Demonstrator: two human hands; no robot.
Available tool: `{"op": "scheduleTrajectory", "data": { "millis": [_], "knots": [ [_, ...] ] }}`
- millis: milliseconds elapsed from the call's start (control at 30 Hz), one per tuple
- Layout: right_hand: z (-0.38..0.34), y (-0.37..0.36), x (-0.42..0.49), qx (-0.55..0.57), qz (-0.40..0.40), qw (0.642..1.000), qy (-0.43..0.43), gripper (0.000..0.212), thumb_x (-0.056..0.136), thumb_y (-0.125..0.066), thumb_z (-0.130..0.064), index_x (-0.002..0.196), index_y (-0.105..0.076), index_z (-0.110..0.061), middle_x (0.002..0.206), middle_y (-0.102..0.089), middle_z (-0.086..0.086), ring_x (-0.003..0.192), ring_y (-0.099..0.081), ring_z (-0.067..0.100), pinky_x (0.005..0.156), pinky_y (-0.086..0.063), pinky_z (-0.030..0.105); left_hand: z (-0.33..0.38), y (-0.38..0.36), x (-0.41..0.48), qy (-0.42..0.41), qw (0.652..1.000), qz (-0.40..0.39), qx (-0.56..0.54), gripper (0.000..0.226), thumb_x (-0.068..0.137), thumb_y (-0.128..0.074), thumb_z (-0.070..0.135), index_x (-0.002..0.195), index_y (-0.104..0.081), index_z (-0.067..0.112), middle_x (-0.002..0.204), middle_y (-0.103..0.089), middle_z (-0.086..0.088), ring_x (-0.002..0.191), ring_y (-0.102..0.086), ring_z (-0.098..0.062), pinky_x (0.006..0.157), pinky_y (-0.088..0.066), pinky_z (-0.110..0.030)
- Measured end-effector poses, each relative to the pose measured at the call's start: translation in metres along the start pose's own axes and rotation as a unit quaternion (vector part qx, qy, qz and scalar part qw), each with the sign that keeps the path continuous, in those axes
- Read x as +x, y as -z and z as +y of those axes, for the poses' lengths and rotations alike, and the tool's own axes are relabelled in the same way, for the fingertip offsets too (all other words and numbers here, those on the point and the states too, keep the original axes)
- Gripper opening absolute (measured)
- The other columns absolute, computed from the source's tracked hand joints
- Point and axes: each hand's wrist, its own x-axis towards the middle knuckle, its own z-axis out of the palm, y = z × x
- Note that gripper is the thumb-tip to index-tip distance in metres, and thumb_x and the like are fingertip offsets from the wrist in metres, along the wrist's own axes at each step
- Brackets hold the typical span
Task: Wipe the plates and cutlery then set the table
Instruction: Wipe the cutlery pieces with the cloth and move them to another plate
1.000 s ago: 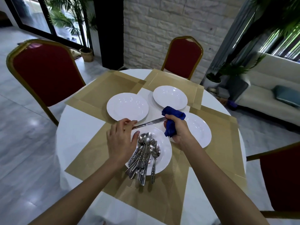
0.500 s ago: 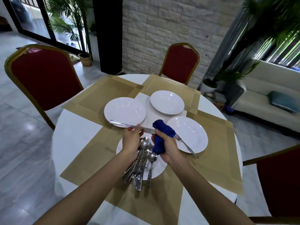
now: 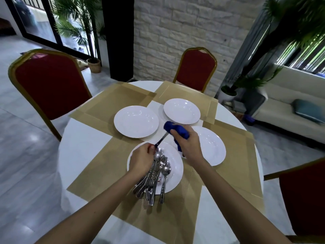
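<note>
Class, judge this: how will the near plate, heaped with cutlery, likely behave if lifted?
The plate probably feels heavy and lopsided: the cutlery lies heaped toward its near-left side, handles overhanging the rim. Loose on glossy china, the pieces would likely slide if it tilts.

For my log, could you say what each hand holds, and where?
Left hand pinches a cutlery piece at one end; right hand grips the blue cloth round the other.

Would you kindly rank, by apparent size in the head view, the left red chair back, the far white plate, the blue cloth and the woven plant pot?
1. Left red padded chair back, gold-framed.
2. Far round white plate.
3. Blue cloth in the right hand.
4. Woven plant pot, farther off, so true size unsure.
</note>
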Motion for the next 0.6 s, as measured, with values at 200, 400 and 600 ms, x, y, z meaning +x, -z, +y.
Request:
{"op": "scheduleTrajectory", "data": {
  "millis": [200, 400, 600],
  "knots": [
    [0.021, -0.008, 0.004, -0.159, -0.015, 0.984, 0.073, 0.025, 0.084, -0.073, -0.026, 0.107, -0.071, -0.017, 0.097, -0.043, -0.002, 0.087, -0.053, 0.012, 0.076, -0.050, 0.031, 0.011, -0.002, -0.014, -0.042, 0.999, -0.007, -0.025, 0.021, 0.099, -0.045, 0.023, 0.087, -0.063, 0.023, 0.066, -0.057, 0.014, 0.061, -0.052, -0.001, 0.057, -0.036, -0.021],
    [0.016, -0.004, 0.009, -0.191, 0.011, 0.977, 0.092, 0.023, 0.084, -0.073, -0.026, 0.105, -0.072, -0.018, 0.097, -0.042, 0.000, 0.082, -0.052, 0.017, 0.070, -0.042, 0.021, 0.010, -0.002, -0.017, -0.044, 0.997, -0.009, -0.065, 0.023, 0.099, -0.045, 0.022, 0.087, -0.063, 0.027, 0.071, -0.061, 0.011, 0.063, -0.054, 0.000, 0.057, -0.036, -0.019],
    [0.016, 0.005, 0.014, -0.114, 0.036, 0.993, -0.003, 0.017, 0.082, -0.073, -0.032, 0.093, -0.070, -0.020, 0.095, -0.051, 0.008, 0.075, -0.057, 0.023, 0.058, -0.047, 0.029, 0.008, 0.000, -0.020, -0.045, 0.996, -0.027, -0.075, 0.024, 0.100, -0.045, 0.019, 0.092, -0.067, 0.022, 0.057, -0.052, 0.016, 0.050, -0.048, 0.003, 0.049, -0.031, -0.014]
  ]
}}
